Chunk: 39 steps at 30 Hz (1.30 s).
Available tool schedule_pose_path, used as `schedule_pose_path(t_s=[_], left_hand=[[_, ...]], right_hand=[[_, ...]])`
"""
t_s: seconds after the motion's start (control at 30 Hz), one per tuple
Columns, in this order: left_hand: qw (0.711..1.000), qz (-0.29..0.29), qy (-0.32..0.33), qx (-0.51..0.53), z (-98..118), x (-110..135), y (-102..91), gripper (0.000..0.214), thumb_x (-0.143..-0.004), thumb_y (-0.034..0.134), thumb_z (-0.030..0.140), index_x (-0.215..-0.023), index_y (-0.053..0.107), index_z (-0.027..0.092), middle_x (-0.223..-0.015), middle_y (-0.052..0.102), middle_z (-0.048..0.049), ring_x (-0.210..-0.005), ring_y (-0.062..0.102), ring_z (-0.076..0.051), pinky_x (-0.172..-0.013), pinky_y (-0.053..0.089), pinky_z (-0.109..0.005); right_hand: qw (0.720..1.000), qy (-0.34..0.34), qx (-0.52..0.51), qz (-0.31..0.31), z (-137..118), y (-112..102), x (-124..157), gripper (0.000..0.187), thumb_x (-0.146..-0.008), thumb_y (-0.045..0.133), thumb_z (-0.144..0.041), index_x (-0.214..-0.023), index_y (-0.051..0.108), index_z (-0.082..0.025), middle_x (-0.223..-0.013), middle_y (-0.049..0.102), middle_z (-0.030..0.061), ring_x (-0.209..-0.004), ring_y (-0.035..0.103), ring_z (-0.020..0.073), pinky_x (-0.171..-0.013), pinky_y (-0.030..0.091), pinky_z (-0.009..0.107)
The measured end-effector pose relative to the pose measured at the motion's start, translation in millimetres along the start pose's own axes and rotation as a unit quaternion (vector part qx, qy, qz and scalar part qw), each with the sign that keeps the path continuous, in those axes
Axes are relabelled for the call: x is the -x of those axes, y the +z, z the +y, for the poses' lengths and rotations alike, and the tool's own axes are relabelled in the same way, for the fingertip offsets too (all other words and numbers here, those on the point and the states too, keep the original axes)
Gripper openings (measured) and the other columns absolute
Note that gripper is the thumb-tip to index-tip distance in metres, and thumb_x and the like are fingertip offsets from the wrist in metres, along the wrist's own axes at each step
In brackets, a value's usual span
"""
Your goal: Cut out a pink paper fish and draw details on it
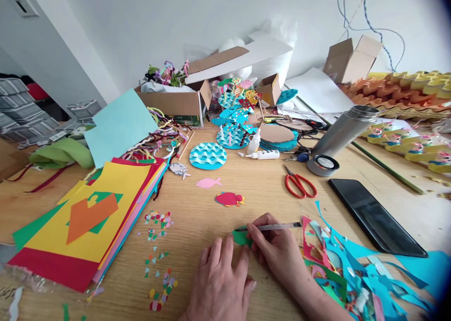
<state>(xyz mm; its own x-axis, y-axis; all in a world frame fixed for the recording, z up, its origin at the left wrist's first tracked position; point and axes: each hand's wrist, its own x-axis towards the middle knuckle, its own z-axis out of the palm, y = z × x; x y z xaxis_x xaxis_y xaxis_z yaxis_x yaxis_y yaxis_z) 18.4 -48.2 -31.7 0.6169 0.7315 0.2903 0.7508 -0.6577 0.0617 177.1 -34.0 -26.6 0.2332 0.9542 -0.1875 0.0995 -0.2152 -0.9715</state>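
Observation:
My right hand (273, 246) is closed around a slim pen (278, 226), its tip pointing left onto a small green paper piece (241, 237). With fingers stretched out, my left hand (221, 278) lies flat on the table, fingertips at the green piece's lower edge. Part of that piece is hidden under the fingers of both hands. Beyond the hands lie a red paper fish (229, 199) with yellow and blue edges, a pink paper fish (208, 183) and a patterned grey-white fish (179, 170). Tiny coloured paper dots (164, 283) are scattered to the left of my left hand.
Red-handled scissors (300, 185), a phone (377, 215) and a steel flask (343, 133) stand or lie at right, near blue paper scraps (373, 274). Stacked coloured paper (91, 227) is at left. Glue bottles (266, 154) and a blue wavy disc (207, 156) lie farther back.

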Motion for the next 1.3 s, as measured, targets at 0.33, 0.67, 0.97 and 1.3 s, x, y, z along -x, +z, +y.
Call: schedule_pose_path(t_s=[0.33, 0.67, 0.97, 1.3], left_hand=[[1.0, -0.009, 0.003, -0.002, 0.9, 3.4, 0.8, 0.041, -0.087, 0.05, 0.051, -0.119, 0.059, 0.027, -0.123, 0.055, -0.0104, -0.106, 0.048, -0.028, -0.081, 0.044, -0.042], [1.0, 0.004, 0.001, -0.001, 0.2, 1.1, 2.1, 0.041, -0.087, 0.048, 0.052, -0.118, 0.059, 0.027, -0.122, 0.057, -0.0098, -0.105, 0.049, -0.027, -0.08, 0.045, -0.04], [1.0, 0.0, 0.002, 0.003, 0.5, 2.4, 1.6, 0.041, -0.087, 0.05, 0.051, -0.118, 0.059, 0.027, -0.123, 0.055, -0.0108, -0.106, 0.049, -0.028, -0.081, 0.045, -0.041], [1.0, 0.003, 0.004, 0.005, 0.3, 1.7, 0.4, 0.041, -0.087, 0.05, 0.052, -0.118, 0.059, 0.027, -0.122, 0.056, -0.0105, -0.104, 0.049, -0.027, -0.081, 0.045, -0.041]], right_hand=[[1.0, -0.003, 0.006, 0.0, -1.7, 0.1, 1.4, 0.038, -0.08, 0.061, -0.056, -0.072, 0.052, -0.02, -0.048, 0.052, -0.0044, -0.034, 0.041, 0.0075, -0.034, 0.031, 0.018], [1.0, -0.008, 0.011, 0.0, -1.1, 0.2, 0.0, 0.038, -0.08, 0.06, -0.056, -0.072, 0.052, -0.02, -0.049, 0.052, -0.0045, -0.035, 0.041, 0.0075, -0.035, 0.031, 0.018], [1.0, 0.006, 0.002, 0.002, -3.5, 0.9, 0.6, 0.041, -0.077, 0.061, -0.06, -0.071, 0.051, -0.02, -0.048, 0.052, -0.0046, -0.033, 0.041, 0.008, -0.033, 0.031, 0.018], [1.0, 0.003, 0.006, 0.004, -2.9, 0.7, 0.1, 0.039, -0.079, 0.06, -0.057, -0.072, 0.051, -0.02, -0.048, 0.053, -0.0047, -0.034, 0.041, 0.007, -0.034, 0.031, 0.017]])
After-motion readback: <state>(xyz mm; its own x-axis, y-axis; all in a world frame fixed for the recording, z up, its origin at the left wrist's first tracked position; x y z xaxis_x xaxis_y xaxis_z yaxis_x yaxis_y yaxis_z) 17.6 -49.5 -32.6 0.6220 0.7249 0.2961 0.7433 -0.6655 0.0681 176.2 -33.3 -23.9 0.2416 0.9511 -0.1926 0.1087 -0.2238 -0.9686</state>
